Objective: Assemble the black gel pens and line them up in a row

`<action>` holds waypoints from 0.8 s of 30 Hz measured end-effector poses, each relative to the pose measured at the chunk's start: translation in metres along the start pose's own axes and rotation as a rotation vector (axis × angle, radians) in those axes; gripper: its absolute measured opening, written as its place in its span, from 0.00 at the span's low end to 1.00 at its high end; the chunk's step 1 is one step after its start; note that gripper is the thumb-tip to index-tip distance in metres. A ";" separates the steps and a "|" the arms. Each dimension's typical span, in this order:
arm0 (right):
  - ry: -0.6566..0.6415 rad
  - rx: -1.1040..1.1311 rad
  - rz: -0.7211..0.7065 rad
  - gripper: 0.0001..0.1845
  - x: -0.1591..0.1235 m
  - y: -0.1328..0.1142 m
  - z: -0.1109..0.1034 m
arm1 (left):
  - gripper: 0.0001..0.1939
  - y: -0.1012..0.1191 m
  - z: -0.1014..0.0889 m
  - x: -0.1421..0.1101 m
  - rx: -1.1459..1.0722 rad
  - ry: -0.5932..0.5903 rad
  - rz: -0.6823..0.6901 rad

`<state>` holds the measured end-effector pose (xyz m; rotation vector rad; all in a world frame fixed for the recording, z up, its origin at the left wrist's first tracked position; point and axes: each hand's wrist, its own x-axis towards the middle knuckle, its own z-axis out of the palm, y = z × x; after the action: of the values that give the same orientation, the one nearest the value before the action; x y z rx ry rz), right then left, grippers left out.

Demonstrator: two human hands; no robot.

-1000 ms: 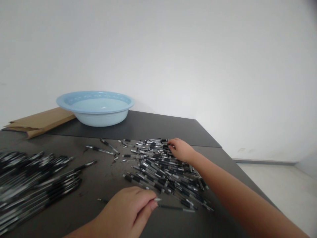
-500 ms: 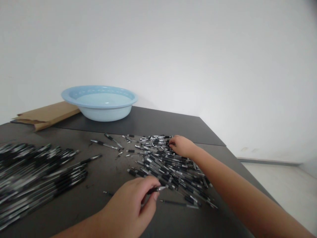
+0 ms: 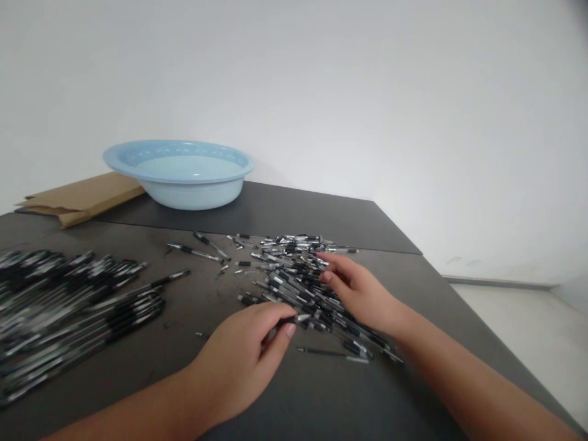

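Note:
My left hand is closed on a pen with a black grip. Its silver tip sticks out to the right past my thumb; the rest is hidden by my fingers. My right hand hovers over a heap of pen parts, with thumb and index finger apart and nothing visible between them. Black grips, clear barrels and silver tips lie jumbled in that heap. In front of it, one thin dark piece with a clear end lies on the dark table.
Many pens lie side by side on the left. Two loose pens and several small silver tips sit between the groups. At the back stand a light blue basin and a flat brown cardboard piece.
My right hand has come back toward me from the far side of the heap, and its fingers have spread. My left hand keeps the pen. The whole view has shifted slightly.

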<state>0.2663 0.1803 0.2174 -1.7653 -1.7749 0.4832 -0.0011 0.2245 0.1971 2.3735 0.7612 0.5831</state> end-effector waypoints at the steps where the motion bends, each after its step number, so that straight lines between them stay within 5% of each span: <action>1: -0.006 0.131 0.020 0.21 -0.013 -0.003 0.003 | 0.14 0.001 0.000 0.000 -0.001 -0.017 -0.010; 5: -0.033 0.444 0.104 0.20 -0.045 -0.009 0.018 | 0.13 0.001 0.002 0.000 0.024 -0.064 -0.021; 10: -0.007 0.616 0.073 0.17 -0.049 -0.010 0.027 | 0.15 -0.002 0.003 0.001 0.035 -0.052 0.036; 17: -0.011 0.453 -0.019 0.10 -0.057 -0.007 0.023 | 0.19 0.000 0.004 0.003 0.036 -0.034 0.074; 24: 0.025 0.376 -0.039 0.11 -0.058 -0.002 0.022 | 0.11 -0.004 0.006 0.005 0.014 -0.004 -0.037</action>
<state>0.2480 0.1264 0.1936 -1.4659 -1.5756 0.7223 0.0041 0.2283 0.1911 2.3673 0.8084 0.5586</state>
